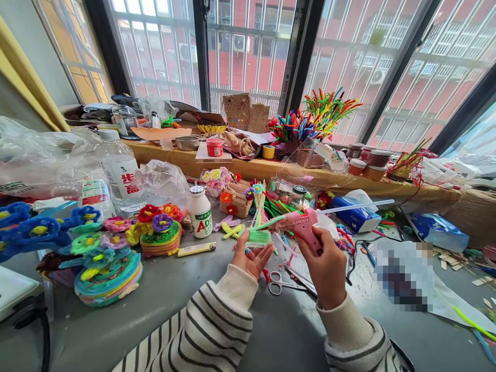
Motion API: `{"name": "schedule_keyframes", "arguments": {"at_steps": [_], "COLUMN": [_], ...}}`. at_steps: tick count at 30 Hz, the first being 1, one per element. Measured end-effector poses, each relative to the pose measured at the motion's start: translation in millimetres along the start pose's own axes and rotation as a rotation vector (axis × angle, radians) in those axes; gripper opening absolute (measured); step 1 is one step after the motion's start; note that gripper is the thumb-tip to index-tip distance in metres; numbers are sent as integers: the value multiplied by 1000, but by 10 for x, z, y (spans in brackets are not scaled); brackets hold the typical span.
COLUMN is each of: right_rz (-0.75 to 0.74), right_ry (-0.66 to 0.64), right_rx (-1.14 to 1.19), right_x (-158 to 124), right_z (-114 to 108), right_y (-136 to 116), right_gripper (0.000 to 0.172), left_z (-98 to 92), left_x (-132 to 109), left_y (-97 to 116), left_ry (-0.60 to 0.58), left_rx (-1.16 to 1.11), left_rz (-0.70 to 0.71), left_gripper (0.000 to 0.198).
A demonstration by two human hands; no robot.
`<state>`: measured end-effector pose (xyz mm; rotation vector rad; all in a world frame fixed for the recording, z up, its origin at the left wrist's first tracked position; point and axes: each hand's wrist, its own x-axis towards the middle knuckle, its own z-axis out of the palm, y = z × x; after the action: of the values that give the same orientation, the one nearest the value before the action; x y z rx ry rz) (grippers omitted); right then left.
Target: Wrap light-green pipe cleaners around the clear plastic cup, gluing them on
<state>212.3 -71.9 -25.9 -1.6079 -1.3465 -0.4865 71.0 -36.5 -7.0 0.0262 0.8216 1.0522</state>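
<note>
Big grey worktop here, absolutely buried in craft stuff, with a long wooden shelf behind it under the window carrying jars and a bunch of bright pipe cleaners. Over on the left side there's a pile of pipe-cleaner flower coasters and a clear water bottle, then a small white drink bottle closer to the middle. Now the actual action: the right hand is wrapped tight around the grip of a pink hot glue gun, with a clear glue stick sticking out the back toward the right. The gun's long axis runs roughly left-right, nozzle pointing left. The left hand is pinched closed on a small green pipe-cleaner bundle, held up just above the worktop. So the bundle sits just left of the nozzle, basically touching or a hair off, can't quite tell. Scissors lie flat on the worktop right below, between the two wrists.
</note>
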Motion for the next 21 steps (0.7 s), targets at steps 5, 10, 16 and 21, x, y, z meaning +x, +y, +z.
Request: {"name": "schedule_keyframes", "arguments": {"at_steps": [5, 10, 16, 21], "right_rz": [-7, -33, -46, -36], "right_ry": [11, 17, 25, 38], "right_rx": [-26, -33, -30, -40], "right_x": [-11, -11, -20, -34], "right_z": [-3, 1, 14, 13], "right_y": [12, 17, 26, 41], "right_gripper": [38, 38, 35, 37], "left_z": [-21, -16, -19, -25], "left_x": [31, 28, 14, 28], "left_y": [0, 0, -2, -5], "left_ry": [-12, -6, -16, -8], "left_rx": [-6, -16, -24, -29], "left_rz": [-8, -13, -28, -32], "left_gripper": [27, 27, 26, 25]}}
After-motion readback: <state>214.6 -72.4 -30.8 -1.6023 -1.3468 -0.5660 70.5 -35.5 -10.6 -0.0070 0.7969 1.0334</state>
